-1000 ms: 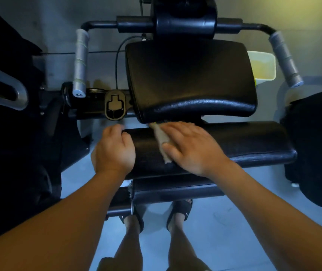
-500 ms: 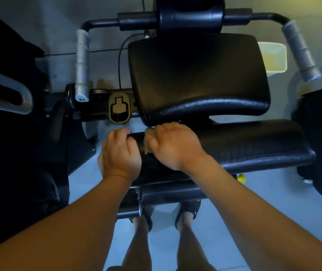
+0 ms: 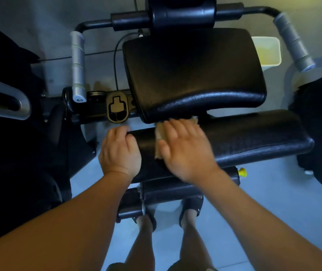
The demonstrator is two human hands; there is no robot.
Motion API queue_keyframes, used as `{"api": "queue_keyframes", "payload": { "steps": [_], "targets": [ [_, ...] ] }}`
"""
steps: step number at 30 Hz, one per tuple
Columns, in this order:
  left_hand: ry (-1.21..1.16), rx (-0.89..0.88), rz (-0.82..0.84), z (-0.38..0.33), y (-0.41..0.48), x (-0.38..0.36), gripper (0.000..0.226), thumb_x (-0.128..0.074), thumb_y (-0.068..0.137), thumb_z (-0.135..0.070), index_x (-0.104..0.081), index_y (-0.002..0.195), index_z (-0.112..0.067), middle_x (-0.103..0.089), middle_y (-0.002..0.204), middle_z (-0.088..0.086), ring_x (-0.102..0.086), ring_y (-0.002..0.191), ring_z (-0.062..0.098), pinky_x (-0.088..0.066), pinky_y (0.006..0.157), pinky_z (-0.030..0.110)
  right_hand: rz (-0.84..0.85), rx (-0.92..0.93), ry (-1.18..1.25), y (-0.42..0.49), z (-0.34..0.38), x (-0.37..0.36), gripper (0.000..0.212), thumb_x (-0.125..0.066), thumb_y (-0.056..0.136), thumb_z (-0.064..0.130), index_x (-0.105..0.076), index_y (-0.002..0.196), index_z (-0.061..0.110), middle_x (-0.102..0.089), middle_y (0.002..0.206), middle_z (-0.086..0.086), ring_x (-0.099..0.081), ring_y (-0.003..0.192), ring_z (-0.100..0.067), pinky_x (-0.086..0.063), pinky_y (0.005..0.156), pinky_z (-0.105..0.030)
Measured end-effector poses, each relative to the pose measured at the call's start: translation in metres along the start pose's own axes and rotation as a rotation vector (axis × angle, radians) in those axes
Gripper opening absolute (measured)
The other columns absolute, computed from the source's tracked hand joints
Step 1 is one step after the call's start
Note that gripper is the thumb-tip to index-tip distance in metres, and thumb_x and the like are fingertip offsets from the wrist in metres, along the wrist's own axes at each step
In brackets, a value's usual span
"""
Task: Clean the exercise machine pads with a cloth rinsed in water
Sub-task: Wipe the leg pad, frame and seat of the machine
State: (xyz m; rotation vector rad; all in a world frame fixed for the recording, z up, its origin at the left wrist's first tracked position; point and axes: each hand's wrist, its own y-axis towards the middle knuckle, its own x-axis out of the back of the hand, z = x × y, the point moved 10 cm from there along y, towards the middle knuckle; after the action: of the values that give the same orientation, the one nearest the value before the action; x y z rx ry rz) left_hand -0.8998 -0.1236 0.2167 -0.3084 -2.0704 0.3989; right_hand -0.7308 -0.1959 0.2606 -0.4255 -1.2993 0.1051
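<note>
Cloth (image 3: pixel 159 137) sits mid-frame on the seat pad (image 3: pixel 253 137), pressed flat under your right hand (image 3: pixel 185 151), fingers spread. Your left hand (image 3: pixel 120 151) curls over the pad's left end. Little cloth shows past your palm, so it may bunch and leave streaks.

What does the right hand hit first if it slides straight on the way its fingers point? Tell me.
Probably the lower edge of the upper pad, just beyond the right hand, which presses the cloth on the lower pad; depth is unclear.
</note>
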Motion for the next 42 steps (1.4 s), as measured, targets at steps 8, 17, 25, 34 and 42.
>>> {"api": "queue_keyframes", "payload": {
  "steps": [8,17,25,34,42],
  "targets": [
    [0.026,-0.022,-0.010,-0.006,-0.002,0.004,0.040,-0.031,0.100,-0.030,-0.061,0.127,-0.027,-0.055,0.134,0.004,-0.054,0.117,0.032,-0.043,0.093,0.043,-0.011,0.155,-0.114,-0.049,0.020,-0.018,0.064,-0.017,0.109,0.055,-0.008,0.164,0.025,-0.011,0.171,-0.004,-0.006,0.158,-0.023,-0.008,0.128,-0.047],
    [0.058,-0.013,-0.002,-0.010,-0.007,0.009,0.037,-0.027,0.104,-0.028,-0.060,0.120,-0.026,-0.055,0.129,0.007,-0.053,0.105,0.028,-0.035,0.079,0.038,-0.128,-0.028,-0.054,-0.070,-0.068,0.012,0.063,-0.028,0.105,0.059,-0.032,0.159,0.026,-0.029,0.165,-0.007,-0.020,0.154,-0.027,-0.018,0.126,-0.047],
    [0.032,-0.019,-0.025,-0.008,-0.008,0.011,0.039,-0.028,0.104,-0.032,-0.062,0.123,-0.028,-0.056,0.130,0.002,-0.055,0.108,0.027,-0.035,0.082,0.036,-0.204,0.026,-0.065,-0.049,-0.015,0.004,0.064,-0.017,0.108,0.045,-0.030,0.158,0.006,-0.034,0.162,-0.018,-0.022,0.154,-0.032,-0.016,0.126,-0.049],
    [-0.381,0.099,0.101,0.011,-0.030,0.008,0.038,-0.037,0.108,-0.032,-0.051,0.143,-0.028,-0.037,0.151,-0.002,-0.044,0.125,0.013,-0.026,0.099,0.022,-0.104,0.302,-0.136,-0.059,0.024,0.000,0.097,-0.067,0.087,0.058,-0.025,0.160,0.011,-0.035,0.158,-0.013,-0.032,0.147,-0.030,-0.024,0.125,-0.046],
    [-0.810,0.266,0.087,0.033,-0.059,0.007,0.039,-0.034,0.109,-0.030,-0.052,0.142,-0.036,-0.050,0.144,-0.010,-0.044,0.131,0.006,-0.031,0.107,0.024,-0.149,0.363,-0.261,-0.042,0.083,-0.040,0.090,-0.064,0.090,0.009,-0.009,0.160,-0.002,-0.014,0.167,-0.023,-0.011,0.156,-0.037,-0.014,0.127,-0.050]
  ]
}}
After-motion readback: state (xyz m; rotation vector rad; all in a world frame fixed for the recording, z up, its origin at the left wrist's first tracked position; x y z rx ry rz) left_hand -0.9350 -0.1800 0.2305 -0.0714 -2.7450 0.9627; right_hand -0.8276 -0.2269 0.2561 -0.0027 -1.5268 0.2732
